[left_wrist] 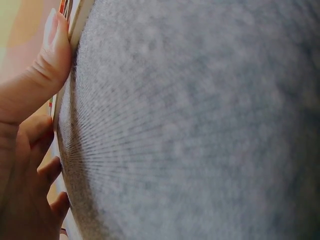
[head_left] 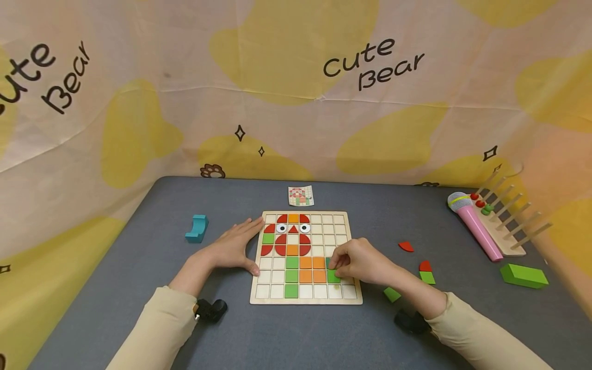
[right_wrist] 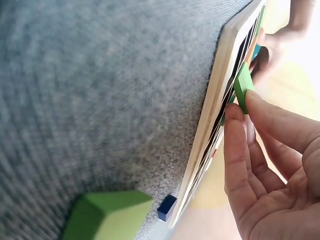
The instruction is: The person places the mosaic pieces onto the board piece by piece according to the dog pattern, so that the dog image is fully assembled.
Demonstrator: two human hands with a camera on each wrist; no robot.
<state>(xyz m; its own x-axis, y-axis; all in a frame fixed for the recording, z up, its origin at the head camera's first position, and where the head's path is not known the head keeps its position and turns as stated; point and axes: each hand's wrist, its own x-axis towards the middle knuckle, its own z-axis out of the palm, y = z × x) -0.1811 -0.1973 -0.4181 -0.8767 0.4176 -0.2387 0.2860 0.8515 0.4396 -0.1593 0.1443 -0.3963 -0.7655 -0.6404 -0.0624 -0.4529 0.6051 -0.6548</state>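
Note:
A wooden grid board lies on the table with red, orange and green tiles set in several cells, among them two eye tiles. My right hand pinches a green square tile between thumb and fingertips over the board's right part. In the right wrist view this tile is tilted, touching or just above the board; I cannot tell which. A darker green piece shows partly behind the fingers. My left hand rests against the board's left edge, thumb and fingers spread.
A small pattern card lies behind the board. To the left stands a teal block. Loose red and green pieces lie at the right, with a green block, a pink toy microphone and a pegged rack beyond.

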